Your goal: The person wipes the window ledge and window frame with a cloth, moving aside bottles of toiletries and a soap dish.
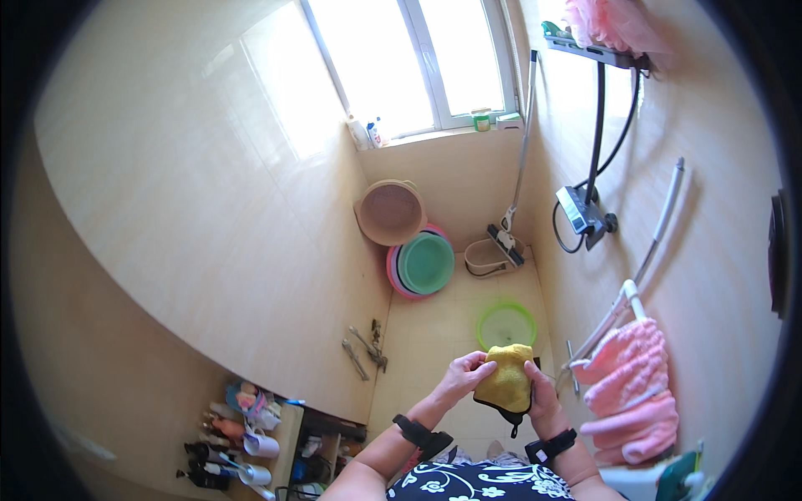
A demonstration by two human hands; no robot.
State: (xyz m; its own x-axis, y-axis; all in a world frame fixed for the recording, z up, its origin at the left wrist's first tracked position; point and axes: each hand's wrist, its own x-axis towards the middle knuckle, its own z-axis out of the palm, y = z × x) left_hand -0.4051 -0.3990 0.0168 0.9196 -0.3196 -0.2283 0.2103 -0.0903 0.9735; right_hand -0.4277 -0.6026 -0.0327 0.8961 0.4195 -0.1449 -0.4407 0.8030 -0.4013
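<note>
The left hand (462,377) and right hand (545,397) pinch opposite sides of a yellow black-edged cloth (507,373) (loop (514,430) dangling bodyward); its long axis points toward the lime-green basin (482,322), overlapping its near rim in view.

Basin (505,306) on flr (426,334) beyond cloth (508,380), towels (631,388) R.

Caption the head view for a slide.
Left grip and right grip hold a yellow cloth in front of a lime basin, pink fabric hanging at right.
</note>
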